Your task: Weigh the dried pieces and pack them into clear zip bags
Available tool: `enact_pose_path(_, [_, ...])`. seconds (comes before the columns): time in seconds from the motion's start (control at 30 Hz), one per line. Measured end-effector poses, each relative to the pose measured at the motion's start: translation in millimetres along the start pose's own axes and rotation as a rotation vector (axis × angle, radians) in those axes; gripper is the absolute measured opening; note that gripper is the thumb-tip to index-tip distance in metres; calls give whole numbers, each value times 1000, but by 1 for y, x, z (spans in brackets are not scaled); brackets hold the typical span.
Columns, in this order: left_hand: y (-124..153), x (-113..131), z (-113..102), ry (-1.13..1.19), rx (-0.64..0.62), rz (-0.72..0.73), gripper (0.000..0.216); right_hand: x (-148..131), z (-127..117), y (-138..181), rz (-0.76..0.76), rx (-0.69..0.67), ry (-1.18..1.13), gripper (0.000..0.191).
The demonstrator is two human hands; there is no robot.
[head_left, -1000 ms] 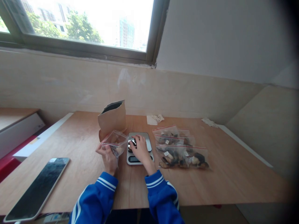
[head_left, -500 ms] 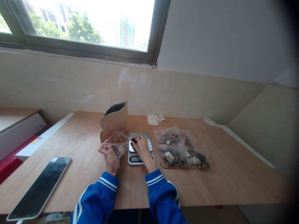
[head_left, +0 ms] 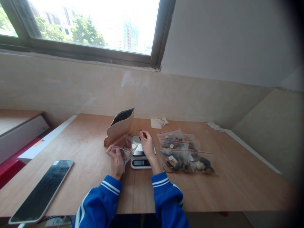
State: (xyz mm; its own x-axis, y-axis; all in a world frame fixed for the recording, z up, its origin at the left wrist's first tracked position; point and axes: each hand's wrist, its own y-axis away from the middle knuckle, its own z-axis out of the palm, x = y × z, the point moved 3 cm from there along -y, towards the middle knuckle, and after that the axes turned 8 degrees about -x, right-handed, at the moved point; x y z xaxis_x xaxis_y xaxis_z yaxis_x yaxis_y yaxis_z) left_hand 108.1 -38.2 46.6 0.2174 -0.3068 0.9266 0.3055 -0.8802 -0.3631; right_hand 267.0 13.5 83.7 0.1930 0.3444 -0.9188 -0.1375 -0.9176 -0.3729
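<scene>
My left hand (head_left: 116, 163) is closed around a clear zip bag (head_left: 126, 147), its mouth turned toward the scale. Just right of it sits a small kitchen scale (head_left: 133, 163) with a shiny metal plate and a lit display. Above the plate, my right hand (head_left: 147, 144) pinches a small dark brown piece (head_left: 140, 130) between thumb and fingers. Its exact kind is too small to make out. Behind the zip bag a brown paper pouch (head_left: 121, 128) stands with its top open, leaning to the right.
Several filled zip bags (head_left: 187, 161) with red seals and white labels lie overlapping right of the scale. A large phone or tablet (head_left: 42, 191) lies at the table's left front. Crumpled tissue (head_left: 162, 121) is near the wall, below the window (head_left: 95, 28).
My right hand has risen off the scale plate, lifting the small dark piece. My left hand and its zip bag shifted slightly right, and the paper pouch tilts more to the right.
</scene>
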Motion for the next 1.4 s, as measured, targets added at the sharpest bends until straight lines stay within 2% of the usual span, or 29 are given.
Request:
enact_pose_path(0.13, [1,-6,2,-29,-16,-37,48,-22,14,-1,50,-41,-255,39])
enact_pose_path(0.27, [2,-11,2,-3,-58,-24,47,-34,30,5,46,-167,-343,37])
enact_pose_path(0.43, [1,-11,1,45,-26,-5,44,-35,37,13,4,-293,-259,32])
enact_pose_path(0.63, [1,-6,3,84,-21,4,41,-36,25,21,34,-333,-175,29])
enact_pose_path(0.8, [2,-6,3,90,-28,9,40,-42,17,29,-28,-491,-60,28])
enact_pose_path(0.87, [2,-7,2,90,-14,7,40,-44,10,30,-63,-457,-44,31])
enact_pose_path(0.97, [2,-7,1,74,4,3,40,-41,-3,28,-97,-325,19,31])
enact_pose_path(1.1, [2,-4,1,98,6,-17,40,-17,-22,30,-76,-193,391,24])
enact_pose_path(1.23, [1,-1,-1,89,35,-16,42,14,-31,38,-57,-207,722,22])
enact_pose_path(1.4, [-1,-5,-2,140,25,-28,37,24,-33,41,-45,-226,758,23])
